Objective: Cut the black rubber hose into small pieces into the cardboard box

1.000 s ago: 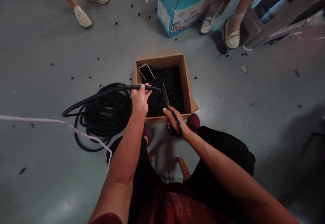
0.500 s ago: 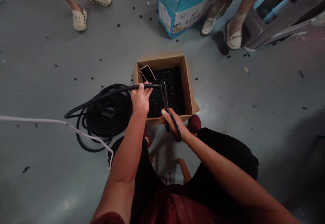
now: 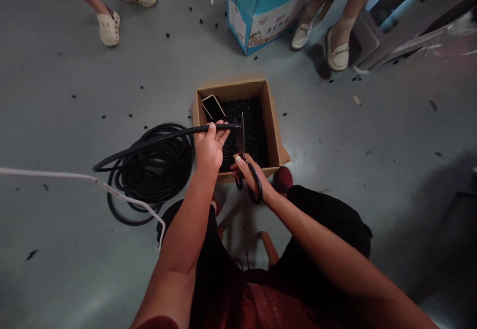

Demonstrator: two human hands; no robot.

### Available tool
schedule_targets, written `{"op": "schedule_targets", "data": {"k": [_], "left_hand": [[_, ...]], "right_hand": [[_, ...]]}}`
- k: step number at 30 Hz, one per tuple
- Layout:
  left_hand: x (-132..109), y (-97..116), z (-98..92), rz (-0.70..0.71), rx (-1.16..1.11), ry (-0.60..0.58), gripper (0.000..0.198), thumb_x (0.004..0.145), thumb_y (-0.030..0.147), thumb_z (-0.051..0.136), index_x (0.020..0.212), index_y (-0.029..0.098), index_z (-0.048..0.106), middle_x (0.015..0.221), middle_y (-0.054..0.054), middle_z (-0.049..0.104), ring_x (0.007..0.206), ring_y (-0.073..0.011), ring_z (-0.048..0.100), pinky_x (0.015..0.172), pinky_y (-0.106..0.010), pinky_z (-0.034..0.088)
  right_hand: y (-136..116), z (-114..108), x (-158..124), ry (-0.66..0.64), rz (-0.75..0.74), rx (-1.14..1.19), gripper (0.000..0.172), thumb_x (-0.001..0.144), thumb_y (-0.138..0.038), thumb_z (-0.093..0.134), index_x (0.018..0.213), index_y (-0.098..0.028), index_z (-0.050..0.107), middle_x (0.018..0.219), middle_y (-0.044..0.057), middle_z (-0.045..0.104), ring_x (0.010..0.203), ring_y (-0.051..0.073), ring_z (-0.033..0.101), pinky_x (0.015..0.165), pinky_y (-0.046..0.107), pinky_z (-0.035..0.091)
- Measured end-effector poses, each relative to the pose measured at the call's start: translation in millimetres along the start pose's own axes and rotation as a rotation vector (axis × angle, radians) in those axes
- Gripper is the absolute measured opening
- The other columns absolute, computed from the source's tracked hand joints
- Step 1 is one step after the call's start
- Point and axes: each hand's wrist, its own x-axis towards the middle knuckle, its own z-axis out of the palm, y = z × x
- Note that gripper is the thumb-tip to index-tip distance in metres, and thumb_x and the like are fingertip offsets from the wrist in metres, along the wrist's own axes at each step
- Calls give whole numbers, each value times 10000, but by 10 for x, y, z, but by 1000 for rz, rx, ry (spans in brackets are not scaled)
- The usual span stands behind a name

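My left hand grips a black corrugated hose near its free end and holds that end out over a cardboard box. My right hand is closed on black-handled scissors, whose blades point up at the hose's tip. The hose runs back to a large black coil lying on the floor to the left. The box is filled with small black cut pieces, and a phone leans in its far left corner.
A blue printed carton stands beyond the box. Other people's feet in pale shoes stand at the back. A white cord crosses the grey floor at left. Small black bits lie scattered about.
The scissors have swung from slanting left to nearly upright at the hose's end, and my right hand has shifted slightly left. A person's foot at the back left has stepped.
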Motion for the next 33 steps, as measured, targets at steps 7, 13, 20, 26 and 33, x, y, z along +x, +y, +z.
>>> {"op": "schedule_targets", "data": {"k": [7, 13, 20, 26, 33], "left_hand": [[-21, -15, 12, 4, 11, -18, 112, 999, 168, 625, 939, 188, 533, 1017, -91, 787, 1131, -230, 765, 1110, -456, 546], [-47, -42, 34, 4, 10, -9, 106, 1020, 144, 580, 932, 184, 535, 931, -65, 776, 1061, -209, 781, 1098, -433, 550], [-77, -47, 45, -10, 22, -15, 120, 1025, 139, 570, 927, 191, 523, 902, -39, 760, 1048, -193, 779, 1105, -432, 545], [-101, -63, 56, -2, 53, -38, 138, 1019, 124, 562, 916, 201, 513, 853, -9, 745, 883, -146, 776, 1047, -392, 579], [-137, -91, 77, 17, 76, -57, 147, 1020, 113, 541, 909, 204, 512, 863, -5, 741, 854, -138, 764, 1054, -403, 572]], "right_hand": [[0, 0, 31, 15, -20, 28, 534, 866, -716, 583, 1059, -219, 585, 915, 26, 694, 750, 154, 669, 664, 289, 527], [-13, -7, 56, 27, -7, 55, 551, 861, -712, 596, 1096, -214, 584, 916, 34, 697, 735, 158, 672, 659, 299, 521], [-43, -23, 72, 43, 5, 65, 482, 905, -657, 604, 1086, -210, 588, 877, 16, 687, 711, 146, 676, 669, 296, 530], [-53, -28, 84, 58, 21, 73, 464, 909, -639, 604, 1084, -210, 582, 865, 12, 677, 708, 144, 675, 681, 298, 541], [-86, -58, 92, 95, 15, 35, 451, 898, -651, 609, 1024, -221, 568, 872, 9, 651, 738, 142, 655, 668, 283, 539]]}}
